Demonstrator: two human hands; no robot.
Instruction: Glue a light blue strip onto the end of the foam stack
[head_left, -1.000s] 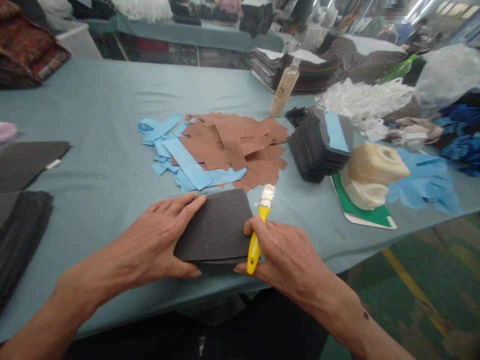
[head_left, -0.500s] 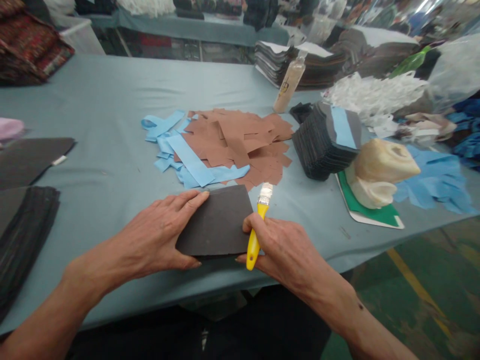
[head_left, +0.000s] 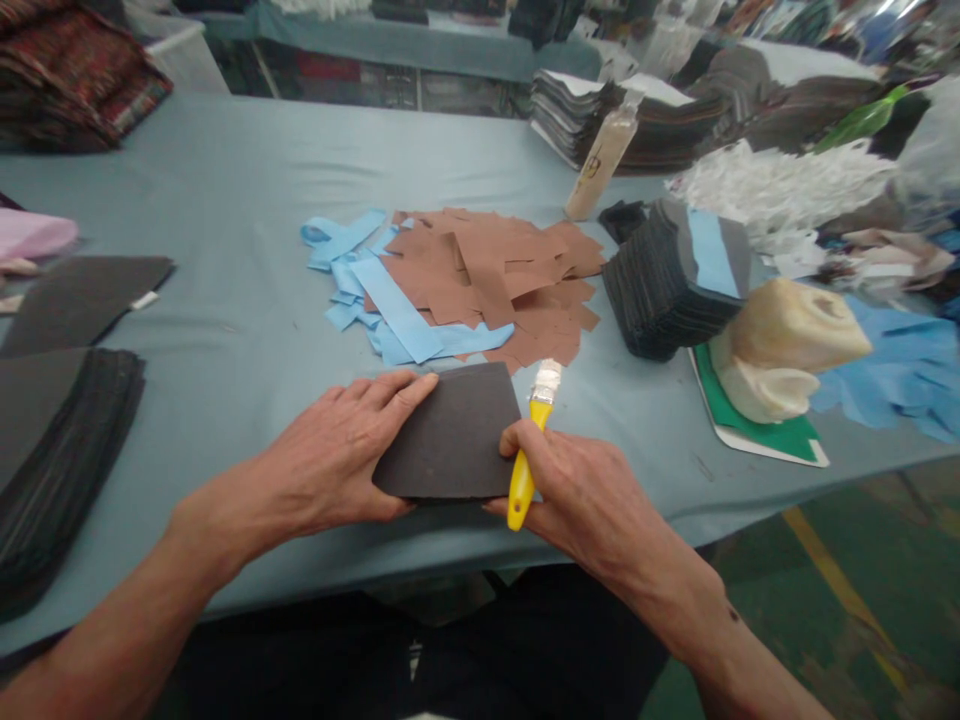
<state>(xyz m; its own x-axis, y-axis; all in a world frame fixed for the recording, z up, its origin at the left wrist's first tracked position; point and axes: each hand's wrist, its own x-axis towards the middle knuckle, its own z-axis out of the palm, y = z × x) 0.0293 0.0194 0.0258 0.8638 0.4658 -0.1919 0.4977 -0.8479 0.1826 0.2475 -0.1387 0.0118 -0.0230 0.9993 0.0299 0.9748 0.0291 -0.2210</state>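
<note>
A dark grey stack of flat fabric pieces (head_left: 454,430) is at the front of the table between my hands. My left hand (head_left: 349,445) clasps its left side, thumb at the near edge and fingers along the far left edge. A paintbrush (head_left: 532,450) with a yellow handle and white-coated bristles is held in my right hand (head_left: 581,480), bristles pointing away from me. Fingers of that same hand also touch the right edge of the grey pieces. Just beyond lie brown strips (head_left: 480,270) in a loose heap, with light blue strips (head_left: 397,310) at its left.
Right of the heap stand a dark block of stacked pieces (head_left: 660,285), a bottle (head_left: 604,155) and a whitish container (head_left: 787,335) on a green board (head_left: 757,425). Dark stacks (head_left: 67,450) lie at the left. What look like another person's fingertips (head_left: 15,268) show at the left edge.
The whole view has shifted, so the table's things appear further right. Both hands keep the same hold on the grey pieces and the paintbrush.
</note>
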